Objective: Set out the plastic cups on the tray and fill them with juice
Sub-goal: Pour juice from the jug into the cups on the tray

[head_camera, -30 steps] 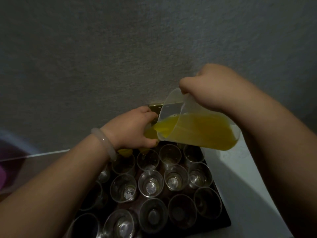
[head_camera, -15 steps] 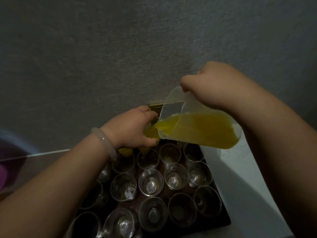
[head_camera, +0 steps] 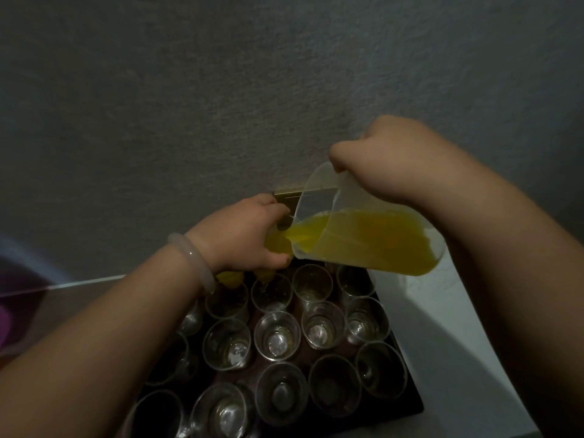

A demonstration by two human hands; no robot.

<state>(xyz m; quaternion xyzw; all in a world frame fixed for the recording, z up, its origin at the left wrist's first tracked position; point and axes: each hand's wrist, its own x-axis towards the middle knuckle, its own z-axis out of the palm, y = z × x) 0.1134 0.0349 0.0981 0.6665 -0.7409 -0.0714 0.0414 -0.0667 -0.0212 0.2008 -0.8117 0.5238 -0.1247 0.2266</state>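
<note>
Gripping the clear juice jug (head_camera: 363,238) by its raised end, the right hand (head_camera: 388,162) pours into a plastic cup (head_camera: 275,246) clasped by the left hand (head_camera: 249,235) over the dark tray (head_camera: 410,406). The other cups (head_camera: 278,336) are set out, but most stand empty, so filling looks barely begun.

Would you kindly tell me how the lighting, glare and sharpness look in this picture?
Head view: dim and grainy; the juice in the jug is the brightest patch; small glints mark the bottoms of the empty cups; the tray is nearly black; nothing is blown out.
</note>
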